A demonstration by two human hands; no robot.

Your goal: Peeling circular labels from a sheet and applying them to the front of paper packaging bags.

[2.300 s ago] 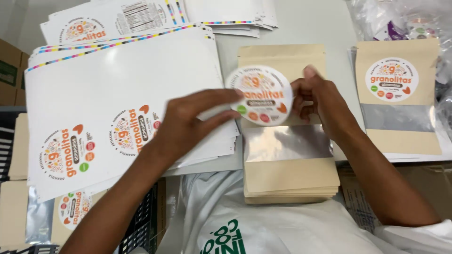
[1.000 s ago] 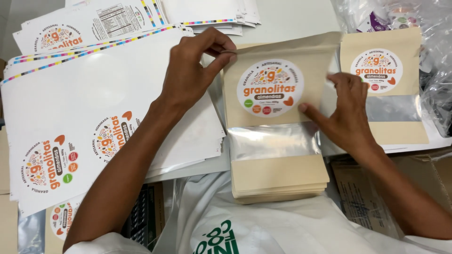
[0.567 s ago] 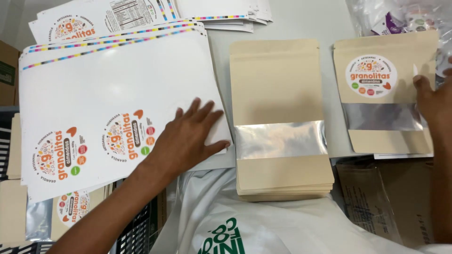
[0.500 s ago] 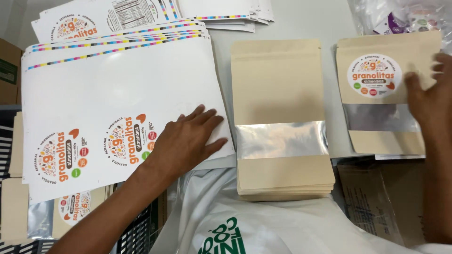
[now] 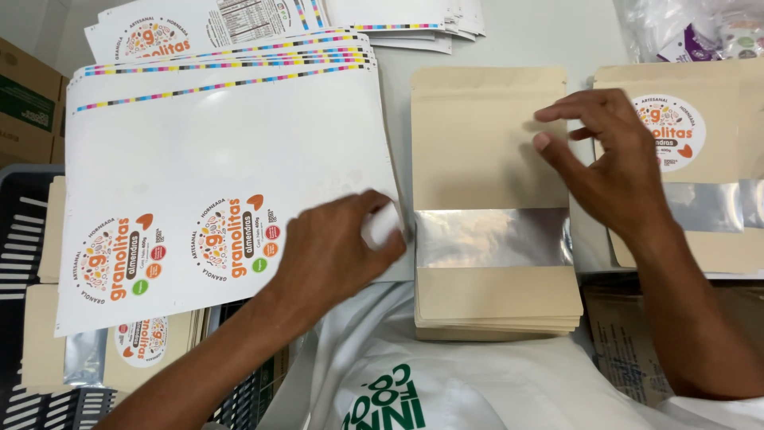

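My left hand [image 5: 338,251] pinches the curled lower right corner of the top white sticker sheet [image 5: 223,151], which carries two round labels [image 5: 235,239] near its lower edge. Right of it lies a stack of plain kraft pouches [image 5: 485,135] with a silver window band. My right hand [image 5: 613,163] hovers with fingers spread over the stack's right edge, holding nothing. Beyond it, at the far right, lies a kraft pouch with a round label [image 5: 716,95] stuck on it.
More printed sheets [image 5: 239,20] are piled at the back left. A dark crate [image 5: 20,239] with labelled pouches sits at lower left, cardboard boxes [image 5: 28,99] at far left. A clear plastic bag [image 5: 688,28] lies at the back right.
My right hand left the labelled pouch on the right and came back left over the plain stack. My left hand slid to the sheet's corner and curled it up.
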